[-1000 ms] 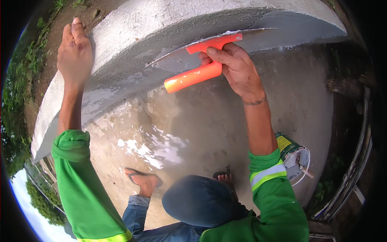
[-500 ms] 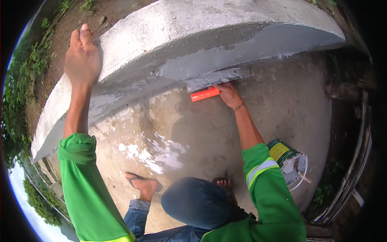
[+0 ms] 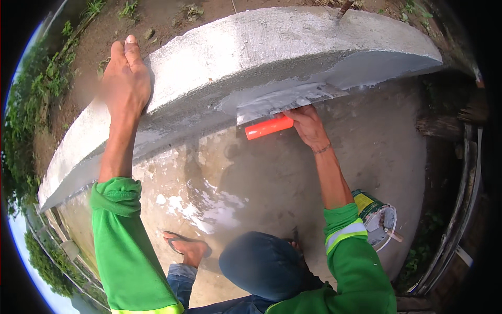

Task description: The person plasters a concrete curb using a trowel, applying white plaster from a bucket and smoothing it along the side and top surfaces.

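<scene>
My right hand is closed round the orange handle of a wide plastering trowel. Its metal blade lies against the inner face of a low curved wall, with thick white paste along its upper edge. Smooth, wet-looking grey-white coating covers the face to the right, while rougher grey shows to the left. My left hand bears on the wall's top at the left, its fingers bent toward the outer edge. Some of those fingers are hidden or blurred.
A dark green bucket with a yellow label stands right of my right forearm, holding white paste and a wooden-handled tool. White splashes mark the concrete floor. Wooden poles stand at the right; soil lies beyond the wall.
The trowel has moved up onto the wall's face, and a ridge of white paste now shows along its blade. My left hand stays on the wall while the view has shifted slightly.
</scene>
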### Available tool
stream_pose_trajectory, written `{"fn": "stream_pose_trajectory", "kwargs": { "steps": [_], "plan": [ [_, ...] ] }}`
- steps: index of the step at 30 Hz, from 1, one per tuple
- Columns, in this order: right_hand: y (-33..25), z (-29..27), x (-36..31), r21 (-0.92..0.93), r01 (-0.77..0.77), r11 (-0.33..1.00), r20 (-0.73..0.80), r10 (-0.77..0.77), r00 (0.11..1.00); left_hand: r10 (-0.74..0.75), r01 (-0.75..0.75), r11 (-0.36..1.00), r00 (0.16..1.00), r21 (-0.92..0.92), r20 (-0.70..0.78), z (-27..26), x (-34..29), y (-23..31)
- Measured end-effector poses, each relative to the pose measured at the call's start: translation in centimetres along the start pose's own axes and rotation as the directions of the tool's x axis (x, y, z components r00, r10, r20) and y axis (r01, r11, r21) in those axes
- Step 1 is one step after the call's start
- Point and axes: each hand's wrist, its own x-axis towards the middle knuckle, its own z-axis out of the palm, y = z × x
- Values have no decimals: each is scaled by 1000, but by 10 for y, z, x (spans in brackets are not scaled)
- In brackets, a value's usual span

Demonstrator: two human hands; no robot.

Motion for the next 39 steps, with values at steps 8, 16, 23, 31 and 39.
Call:
{"fn": "stream_pose_trajectory", "kwargs": {
  "steps": [8, 16, 23, 31, 39],
  "plan": [
    [-122, 96, -37, -201, 123, 972, 69, -111, 991, -44, 45, 999, 998, -30, 37, -1, -3, 8],
    [-95, 79, -99, -487, 138, 863, -63, -192, 979, 17, -17, 1000, 999, -6, -31, -2, -4, 2],
    [-54, 64, -100, -904, 199, 379, -25, -511, 859, -25, 25, 1000, 1000, -5, 11, -5, -2, 6],
    [-89, 57, -47, -656, 376, -655, 754, -583, 302, -18, 20, 998, 999, -67, 32, -9, -4, -4],
    [-1, 50, 6, -634, 470, -615, 771, -452, 449, -51, 54, 997, 998, -55, 46, -5, -4, 5]
  ]
}}
